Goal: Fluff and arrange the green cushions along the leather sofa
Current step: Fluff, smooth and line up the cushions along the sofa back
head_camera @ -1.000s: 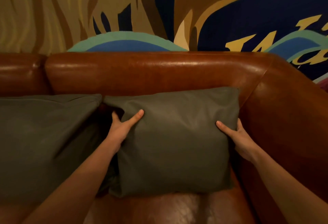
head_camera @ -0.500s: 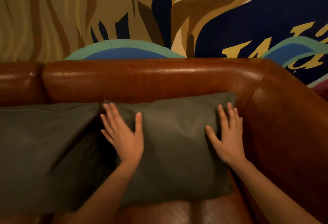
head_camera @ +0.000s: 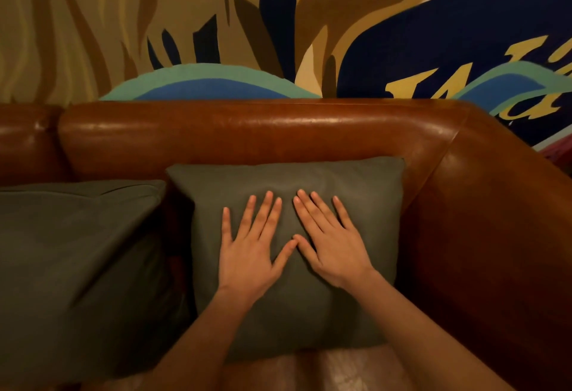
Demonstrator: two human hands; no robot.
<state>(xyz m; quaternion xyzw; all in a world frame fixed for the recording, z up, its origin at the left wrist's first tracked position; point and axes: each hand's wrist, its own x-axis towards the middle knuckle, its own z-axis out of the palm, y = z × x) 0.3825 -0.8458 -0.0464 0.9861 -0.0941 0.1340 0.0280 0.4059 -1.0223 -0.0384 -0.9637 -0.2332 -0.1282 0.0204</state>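
A dark green cushion [head_camera: 365, 198] leans upright against the backrest in the right corner of the brown leather sofa [head_camera: 247, 130]. Both hands lie flat on its front face, fingers spread. My left hand [head_camera: 250, 251] rests left of centre and my right hand [head_camera: 331, 245] right of centre, their thumb tips touching. Neither hand grips anything. A second green cushion [head_camera: 71, 251] leans to the left, its right corner close to the first cushion.
The sofa's right armrest [head_camera: 495, 235] rises close beside the cushion. A strip of seat leather [head_camera: 334, 369] shows below the cushion. Behind the backrest is a wall with a painted mural [head_camera: 278, 34].
My hands let go of the cushion's side edges, then slid inward across its face until they met at the middle. The cushion now stands straighter against the backrest.
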